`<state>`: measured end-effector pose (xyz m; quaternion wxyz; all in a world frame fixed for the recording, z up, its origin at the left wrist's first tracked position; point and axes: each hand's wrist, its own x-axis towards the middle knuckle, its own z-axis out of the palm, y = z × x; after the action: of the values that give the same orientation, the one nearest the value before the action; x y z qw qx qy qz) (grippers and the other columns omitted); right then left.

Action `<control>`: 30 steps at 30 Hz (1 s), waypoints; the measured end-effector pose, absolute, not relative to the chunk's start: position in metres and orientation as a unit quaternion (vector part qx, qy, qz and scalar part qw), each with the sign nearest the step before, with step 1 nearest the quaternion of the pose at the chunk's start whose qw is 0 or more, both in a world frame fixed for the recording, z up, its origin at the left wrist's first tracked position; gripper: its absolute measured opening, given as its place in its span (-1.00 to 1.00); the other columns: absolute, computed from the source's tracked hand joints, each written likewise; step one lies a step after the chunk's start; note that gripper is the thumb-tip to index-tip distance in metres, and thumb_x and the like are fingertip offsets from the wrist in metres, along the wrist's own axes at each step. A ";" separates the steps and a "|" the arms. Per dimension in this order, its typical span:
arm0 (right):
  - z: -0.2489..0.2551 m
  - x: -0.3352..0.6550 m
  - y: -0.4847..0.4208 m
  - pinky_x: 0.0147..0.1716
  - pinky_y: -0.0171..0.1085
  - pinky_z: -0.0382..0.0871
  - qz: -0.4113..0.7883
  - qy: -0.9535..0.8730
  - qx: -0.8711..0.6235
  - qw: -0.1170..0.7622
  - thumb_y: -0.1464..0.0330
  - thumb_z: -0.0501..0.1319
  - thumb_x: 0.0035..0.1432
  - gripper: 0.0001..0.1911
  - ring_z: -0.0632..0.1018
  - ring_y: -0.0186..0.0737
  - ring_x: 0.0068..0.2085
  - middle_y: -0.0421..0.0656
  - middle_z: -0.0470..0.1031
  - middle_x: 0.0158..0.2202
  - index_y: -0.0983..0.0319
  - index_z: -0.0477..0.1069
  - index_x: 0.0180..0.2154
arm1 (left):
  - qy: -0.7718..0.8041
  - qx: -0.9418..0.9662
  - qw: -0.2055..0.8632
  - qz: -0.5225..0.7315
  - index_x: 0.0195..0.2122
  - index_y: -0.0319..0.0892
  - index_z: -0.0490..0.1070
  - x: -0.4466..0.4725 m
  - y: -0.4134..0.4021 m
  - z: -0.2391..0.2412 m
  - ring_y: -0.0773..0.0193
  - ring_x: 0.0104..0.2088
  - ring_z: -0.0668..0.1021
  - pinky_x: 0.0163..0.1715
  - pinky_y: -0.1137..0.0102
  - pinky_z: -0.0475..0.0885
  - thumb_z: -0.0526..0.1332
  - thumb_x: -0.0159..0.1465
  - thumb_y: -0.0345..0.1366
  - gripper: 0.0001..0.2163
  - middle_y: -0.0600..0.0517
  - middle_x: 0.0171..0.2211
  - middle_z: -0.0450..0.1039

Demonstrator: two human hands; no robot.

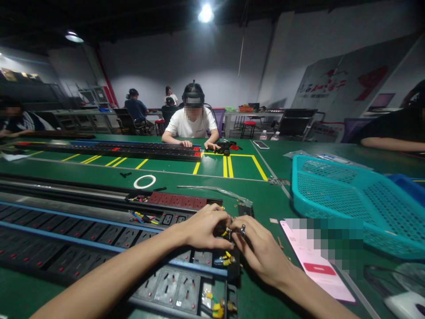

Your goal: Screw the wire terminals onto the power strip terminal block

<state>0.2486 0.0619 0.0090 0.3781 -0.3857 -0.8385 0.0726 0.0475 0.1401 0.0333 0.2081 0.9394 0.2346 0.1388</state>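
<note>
Several long black power strips (pixel 111 239) lie side by side in front of me, their right ends open with wires showing. My left hand (pixel 204 228) reaches over the end of one strip, thumb and fingers curled in around a yellow-sleeved wire end (pixel 226 232). From the right, my right hand (pixel 257 243) meets it, fingers pinched together and a ring on one finger. What lies between the fingertips is small and mostly hidden. Just below the hands, yellow and blue wire terminals (pixel 226 259) stick out of the neighbouring strip. More yellow terminals (pixel 217 309) show at the nearest strip's end.
On the right stand a teal basket (pixel 332 215) and a phone with a pink screen (pixel 327 274). A white tape ring (pixel 144 181) and a clear plastic bag (pixel 229 193) lie beyond the strips. Across the green table a co-worker (pixel 191 122) handles other strips (pixel 156 153).
</note>
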 end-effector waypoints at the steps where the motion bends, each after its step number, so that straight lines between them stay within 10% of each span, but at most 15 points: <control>1: 0.010 0.249 0.062 -0.24 -0.15 0.46 0.080 -0.839 -0.385 0.377 0.53 0.01 0.30 -0.79 0.52 -0.07 -0.20 -0.04 0.49 -0.20 0.17 0.31 -0.12 | 0.235 0.939 0.208 0.139 -0.15 -0.17 0.40 0.048 0.140 0.033 0.03 -0.08 0.44 -0.08 0.27 0.37 0.45 0.11 -0.06 -0.59 -0.04 -0.19 0.40; 12: 0.010 0.247 0.068 -0.20 -0.20 0.44 0.257 -0.727 -0.462 0.437 0.29 0.09 0.37 -0.85 0.55 -0.12 -0.23 -0.13 0.51 -0.26 0.18 0.38 -0.23 | 0.236 0.938 0.212 0.137 -0.16 -0.17 0.40 0.047 0.140 0.032 0.01 -0.06 0.43 -0.07 0.26 0.37 0.45 0.11 -0.03 -0.58 -0.07 -0.17 0.40; 24: -0.013 0.249 0.090 -0.75 -0.41 0.00 0.477 -0.531 -0.507 0.484 -0.11 0.21 0.11 -0.51 0.16 -0.42 -0.72 -0.32 0.31 -0.61 0.20 0.34 -0.37 | 0.237 0.938 0.214 0.136 -0.16 -0.16 0.42 0.047 0.140 0.034 0.02 -0.07 0.43 -0.12 0.29 0.37 0.46 0.11 -0.06 -0.60 -0.04 -0.20 0.39; 30: -0.007 0.256 0.078 -0.36 -0.27 0.38 0.350 -0.564 -0.519 0.539 0.09 0.17 0.28 -0.71 0.50 -0.19 -0.34 -0.18 0.46 -0.35 0.18 0.35 -0.22 | 0.239 0.938 0.207 0.139 -0.18 -0.16 0.41 0.047 0.139 0.034 0.02 -0.08 0.43 -0.13 0.29 0.37 0.47 0.10 -0.05 -0.59 -0.05 -0.19 0.40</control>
<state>0.2558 0.0780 -0.0068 0.5386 -0.5191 -0.5637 0.3503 0.0473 0.1391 0.0344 0.2068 0.9383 0.2395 0.1392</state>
